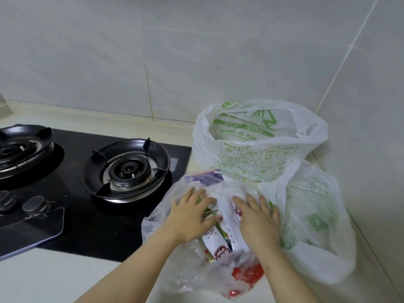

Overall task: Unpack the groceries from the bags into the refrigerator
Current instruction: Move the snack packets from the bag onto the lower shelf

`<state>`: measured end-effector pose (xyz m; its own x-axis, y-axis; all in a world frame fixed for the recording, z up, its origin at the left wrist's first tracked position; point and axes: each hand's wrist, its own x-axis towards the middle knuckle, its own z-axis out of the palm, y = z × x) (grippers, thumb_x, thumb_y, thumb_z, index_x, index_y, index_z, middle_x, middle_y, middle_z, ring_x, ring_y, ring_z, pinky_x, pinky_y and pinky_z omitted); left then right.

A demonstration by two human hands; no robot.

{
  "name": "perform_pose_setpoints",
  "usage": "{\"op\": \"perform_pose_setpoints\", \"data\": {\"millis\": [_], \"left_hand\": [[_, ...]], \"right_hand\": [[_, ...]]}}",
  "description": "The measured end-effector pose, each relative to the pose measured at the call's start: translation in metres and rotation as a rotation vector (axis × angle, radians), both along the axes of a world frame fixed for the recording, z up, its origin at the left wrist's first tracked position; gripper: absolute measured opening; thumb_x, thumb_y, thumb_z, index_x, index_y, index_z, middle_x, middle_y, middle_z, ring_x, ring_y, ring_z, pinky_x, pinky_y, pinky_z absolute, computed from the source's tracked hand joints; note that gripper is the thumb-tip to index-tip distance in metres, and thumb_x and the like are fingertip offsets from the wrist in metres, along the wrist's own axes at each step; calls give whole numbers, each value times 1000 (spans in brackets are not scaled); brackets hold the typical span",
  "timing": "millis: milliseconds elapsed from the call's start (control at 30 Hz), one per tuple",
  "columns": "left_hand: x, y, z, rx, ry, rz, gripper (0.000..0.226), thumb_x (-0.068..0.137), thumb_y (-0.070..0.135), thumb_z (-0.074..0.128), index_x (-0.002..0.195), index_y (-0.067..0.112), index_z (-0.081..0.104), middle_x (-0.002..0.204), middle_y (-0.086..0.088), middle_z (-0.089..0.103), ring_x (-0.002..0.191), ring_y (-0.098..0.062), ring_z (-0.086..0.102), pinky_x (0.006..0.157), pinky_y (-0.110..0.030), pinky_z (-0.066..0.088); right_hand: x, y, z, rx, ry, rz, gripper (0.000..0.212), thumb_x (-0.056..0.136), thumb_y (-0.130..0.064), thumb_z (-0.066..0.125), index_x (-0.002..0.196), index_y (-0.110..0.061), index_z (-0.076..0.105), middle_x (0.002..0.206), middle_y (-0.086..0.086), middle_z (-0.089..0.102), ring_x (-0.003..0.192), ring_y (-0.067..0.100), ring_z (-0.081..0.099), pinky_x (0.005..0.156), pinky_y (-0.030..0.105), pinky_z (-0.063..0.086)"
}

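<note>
- Black hob (72, 204) with two burners fills the left, and pale counter (54, 281) runs in front.
- Clear bag (157, 226) of packets (218, 243) overlaps the hob's right edge. Left hand (192, 217) and right hand (258, 217) rest on it, fingers straight (gripping nothing).
- Upright white bag (258, 154) and slumped white bag (314, 226) crowd the tiled wall (196, 51) corner.

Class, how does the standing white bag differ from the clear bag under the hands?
The standing white bag is opaque, green-printed; the clear bag shows its packets. The white bag stands upright, mouth open; the clear bag lies slumped, with left hand and right hand on it. Both are plastic.
</note>
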<state>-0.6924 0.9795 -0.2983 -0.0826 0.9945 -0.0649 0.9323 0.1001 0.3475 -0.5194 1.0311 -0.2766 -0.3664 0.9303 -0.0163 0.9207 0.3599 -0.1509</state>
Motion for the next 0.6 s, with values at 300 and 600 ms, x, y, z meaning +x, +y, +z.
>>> {"op": "perform_pose_setpoints", "data": {"millis": [300, 600], "left_hand": [[4, -21, -6, 91, -61, 5, 58, 81, 53, 18, 132, 39, 40, 142, 15, 33, 137, -5, 19, 110, -42, 16], [13, -52, -12, 243, -3, -36, 45, 70, 28, 28, 109, 28, 52, 122, 1, 58, 119, -22, 53, 85, -46, 49]], "right_hand": [[-6, -19, -19, 400, 212, 57, 35, 77, -24, 43, 99, -20, 70, 122, 9, 63, 126, 30, 39, 103, 48, 22], [8, -48, -45, 313, 160, 263, 29, 69, -35, 40, 87, -32, 64, 123, -2, 62, 122, 18, 41, 100, 44, 25]]}}
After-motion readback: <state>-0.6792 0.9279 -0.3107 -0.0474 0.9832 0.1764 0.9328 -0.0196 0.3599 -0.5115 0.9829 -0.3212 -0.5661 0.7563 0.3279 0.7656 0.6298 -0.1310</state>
